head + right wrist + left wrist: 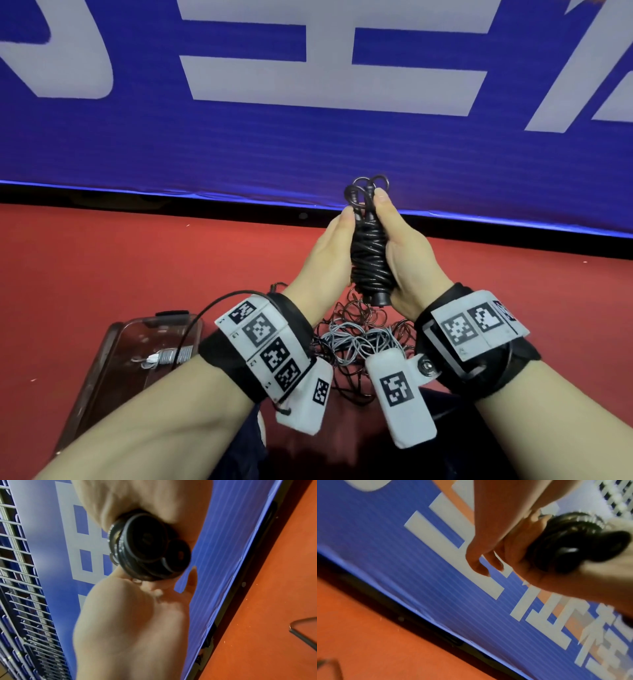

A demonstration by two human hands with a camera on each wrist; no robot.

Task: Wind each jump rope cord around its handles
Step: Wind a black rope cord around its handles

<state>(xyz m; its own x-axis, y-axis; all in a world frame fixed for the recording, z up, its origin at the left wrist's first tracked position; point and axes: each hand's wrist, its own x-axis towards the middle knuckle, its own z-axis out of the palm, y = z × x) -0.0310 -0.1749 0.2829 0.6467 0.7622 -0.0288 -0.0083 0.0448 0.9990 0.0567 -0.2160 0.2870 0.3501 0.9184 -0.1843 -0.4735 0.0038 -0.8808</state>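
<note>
The wound black jump rope [369, 250] is held upright between both palms, gripped by the left hand [329, 253] and right hand [411, 260], thumbs pressed near its top.

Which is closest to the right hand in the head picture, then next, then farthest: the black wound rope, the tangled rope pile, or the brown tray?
1. black wound rope, held in the right hand.
2. tangled rope pile, just below both wrists.
3. brown tray, far left on the floor.
</note>
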